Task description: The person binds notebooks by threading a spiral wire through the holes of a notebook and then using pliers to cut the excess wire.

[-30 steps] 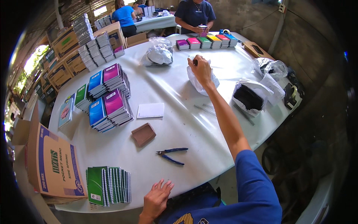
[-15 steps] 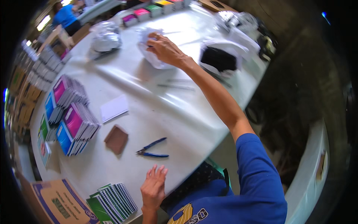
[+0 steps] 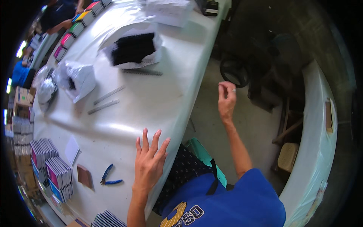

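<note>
Left hand (image 3: pixel 149 160) resting open on desk (image 3: pixel 166 94) edge; right hand (image 3: pixel 227 99) pinching shut off-desk at 2 o'clock — we're risking dropping whatever tiny bit it holds.

Bright daylight, motion blur, fisheye edges

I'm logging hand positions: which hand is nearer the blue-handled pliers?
Left. The left hand rests on the table edge just right of the pliers; the right hand is raised off the table, farther right.
</note>
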The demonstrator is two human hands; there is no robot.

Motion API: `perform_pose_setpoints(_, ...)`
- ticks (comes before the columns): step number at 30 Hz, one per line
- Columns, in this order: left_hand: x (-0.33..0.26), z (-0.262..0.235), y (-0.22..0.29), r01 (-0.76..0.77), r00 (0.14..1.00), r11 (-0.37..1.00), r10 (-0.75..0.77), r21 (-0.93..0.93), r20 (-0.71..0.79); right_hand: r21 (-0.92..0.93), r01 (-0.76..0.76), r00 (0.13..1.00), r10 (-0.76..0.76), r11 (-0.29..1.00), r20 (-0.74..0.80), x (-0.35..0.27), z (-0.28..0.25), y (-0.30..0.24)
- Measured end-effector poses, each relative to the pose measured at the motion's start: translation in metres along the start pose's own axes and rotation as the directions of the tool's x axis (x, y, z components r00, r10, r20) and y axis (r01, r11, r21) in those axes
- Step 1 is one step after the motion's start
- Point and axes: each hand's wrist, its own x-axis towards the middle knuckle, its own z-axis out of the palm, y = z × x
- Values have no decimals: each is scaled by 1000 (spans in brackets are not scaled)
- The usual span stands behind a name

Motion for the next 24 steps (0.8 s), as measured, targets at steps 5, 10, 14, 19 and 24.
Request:
perform_pose_setpoints(5,86,40,-14,-152,978,987,145,41,148,-194,-259,938,294,946,184,-95,-21,102)
perform_pose_setpoints(10,118,64,-19,-162,974,974,133,156,185,-374,-453,646,587,809,487,-190,-34,153)
perform_pose_setpoints(14,125,64,-14,-213,966,964,183,160,184,-584,-380,181,677,717,713,-267,-39,192)
perform_pose_setpoints(19,122,66,-11,-210,968,959,176,190,181,-646,-72,-186,626,760,758,-325,-31,171)
perform_pose_setpoints(24,124,67,-15,-192,955,965,142,176,261,-868,6,-443,780,496,442,-266,-49,112)
